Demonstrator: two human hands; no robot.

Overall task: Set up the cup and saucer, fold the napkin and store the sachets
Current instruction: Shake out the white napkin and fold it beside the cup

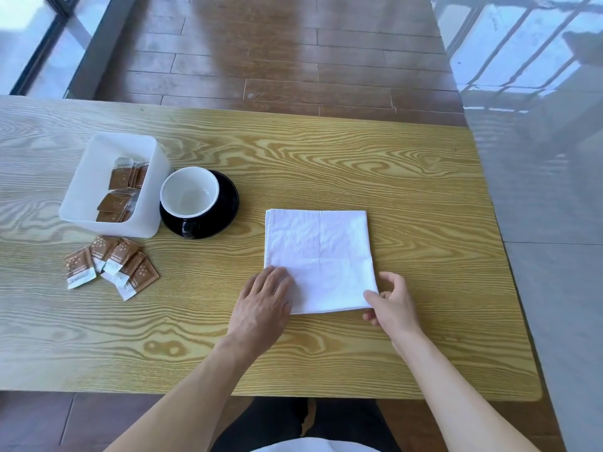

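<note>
A white napkin (321, 259), folded into a square, lies flat on the wooden table (359, 158). My left hand (262, 305) presses palm-down on its near left corner. My right hand (390, 305) pinches the near right corner between thumb and fingers. A black cup with a white inside (189, 194) stands on a black saucer (228, 203) to the left of the napkin. Beside it a white plastic box (94, 177) holds several brown sachets (117, 197). Several more brown sachets (111, 264) lie loose on the table in front of the box.
The table's right edge (496, 243) runs close to the napkin, with grey floor beyond. The near edge (293, 398) is above my lap. Wooden floor lies past the far edge.
</note>
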